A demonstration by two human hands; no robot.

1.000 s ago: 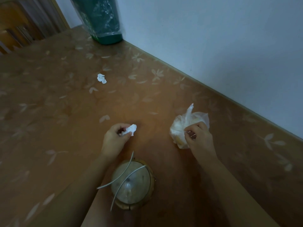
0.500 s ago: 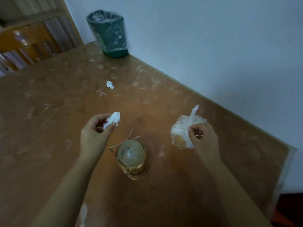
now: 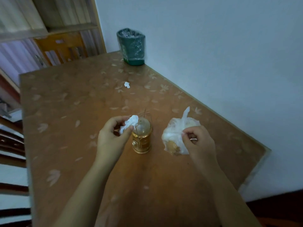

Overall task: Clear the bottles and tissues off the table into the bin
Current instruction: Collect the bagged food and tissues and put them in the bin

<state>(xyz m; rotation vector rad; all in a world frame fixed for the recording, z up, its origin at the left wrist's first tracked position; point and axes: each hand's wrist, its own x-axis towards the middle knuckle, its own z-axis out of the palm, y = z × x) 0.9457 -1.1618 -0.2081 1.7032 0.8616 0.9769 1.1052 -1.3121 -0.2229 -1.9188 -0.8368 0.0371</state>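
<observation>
Left hand (image 3: 113, 138) pinches a crumpled tissue (image 3: 129, 124); right hand (image 3: 199, 141) pinches a plastic bag (image 3: 173, 136). Risk: either could snag and topple the centre-frame lantern (image 3: 141, 140).

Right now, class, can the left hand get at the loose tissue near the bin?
Likely yes, with a forward reach: nothing stands between the left hand and the loose tissue. But that hand pinches a crumpled tissue.

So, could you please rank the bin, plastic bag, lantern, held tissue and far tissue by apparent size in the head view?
1. plastic bag and bin: about alike, and the bin is farther away, so unranked
2. lantern
3. held tissue
4. far tissue
</observation>
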